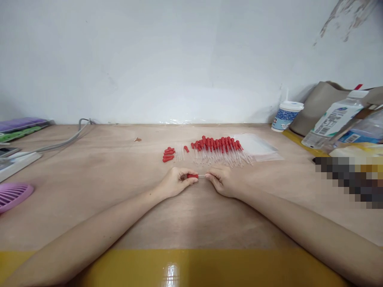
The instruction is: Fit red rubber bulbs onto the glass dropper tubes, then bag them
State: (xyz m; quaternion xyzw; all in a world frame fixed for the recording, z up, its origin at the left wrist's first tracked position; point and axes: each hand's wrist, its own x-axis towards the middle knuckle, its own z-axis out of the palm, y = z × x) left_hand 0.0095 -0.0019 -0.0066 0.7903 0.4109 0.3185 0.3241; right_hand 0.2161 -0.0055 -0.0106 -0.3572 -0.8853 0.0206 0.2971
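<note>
Between thumb and fingers, my left hand (178,181) pinches a red rubber dropper bulb (193,175). My right hand (222,181) grips a thin clear dropper tube (201,176), whose other end meets the bulb; how deep it sits inside is hidden. Just beyond my left hand lie several loose red bulbs (168,158) and, beside them, several bare clear tubes (180,153). A single red bulb (186,149) rests at the right of these tubes. Past my right hand spreads a pile of droppers (221,148) with red bulbs on their tubes.
A clear plastic bag (254,146) lies behind the pile. At the right stand a paper cup (285,116), a tilted plastic bottle (332,117) and a grey bag (308,103). On the left are a grey cable (70,139) and a pink slatted object (16,195).
</note>
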